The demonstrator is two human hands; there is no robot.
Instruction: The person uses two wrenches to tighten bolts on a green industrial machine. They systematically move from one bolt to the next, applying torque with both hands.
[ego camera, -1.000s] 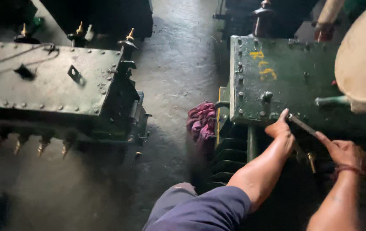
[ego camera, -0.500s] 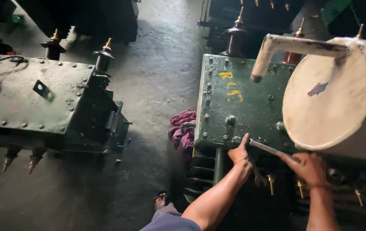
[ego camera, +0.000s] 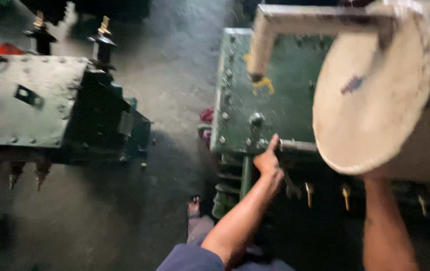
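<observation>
View swung closer since half a sec ago: left hand still pinching the wrench on the green transformer lid edge bolts. Right hand's now hidden behind the cream drum (can't tell its grip).

floor: grey concrete, stained | light: dim | left: green bolted metal tank

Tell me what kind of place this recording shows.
Probably a repair workshop for electrical transformers: two green bolted metal tanks sit on a stained concrete floor, the left one with insulators on top.
</observation>
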